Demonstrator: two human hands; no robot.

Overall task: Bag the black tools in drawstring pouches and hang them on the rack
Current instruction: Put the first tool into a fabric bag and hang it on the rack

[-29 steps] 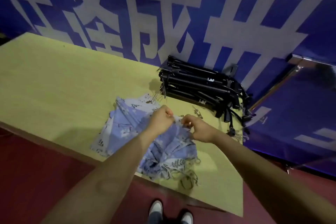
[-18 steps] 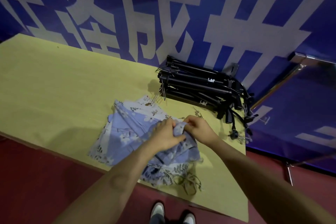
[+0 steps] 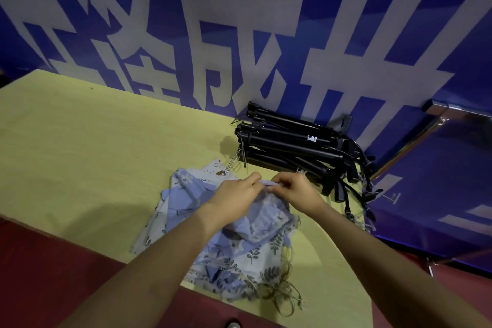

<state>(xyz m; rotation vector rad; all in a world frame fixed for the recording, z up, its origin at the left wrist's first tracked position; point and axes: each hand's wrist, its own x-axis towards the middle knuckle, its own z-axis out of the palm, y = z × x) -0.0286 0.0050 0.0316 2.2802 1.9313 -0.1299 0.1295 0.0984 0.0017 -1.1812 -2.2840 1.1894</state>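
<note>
A heap of light-blue floral drawstring pouches (image 3: 186, 202) lies on the yellow table (image 3: 80, 146) near its front edge. My left hand (image 3: 234, 197) and my right hand (image 3: 295, 190) both pinch the rim of the top pouch (image 3: 269, 214) and hold it lifted off the heap. Behind the hands, against the wall, lies a stack of black folded tools (image 3: 292, 146) that look like tripods, with cords trailing to the right. A chrome rack bar (image 3: 415, 141) slants at the right edge.
A blue banner with large white characters (image 3: 239, 34) covers the wall behind the table. Loose drawstrings (image 3: 282, 293) hang over the table's front edge. Thin metal hooks (image 3: 235, 160) lie between the heap and the tools. Red floor shows below.
Both hands have lifted the top pouch's rim higher and closer to the black tools. The view has shifted slightly downward.
</note>
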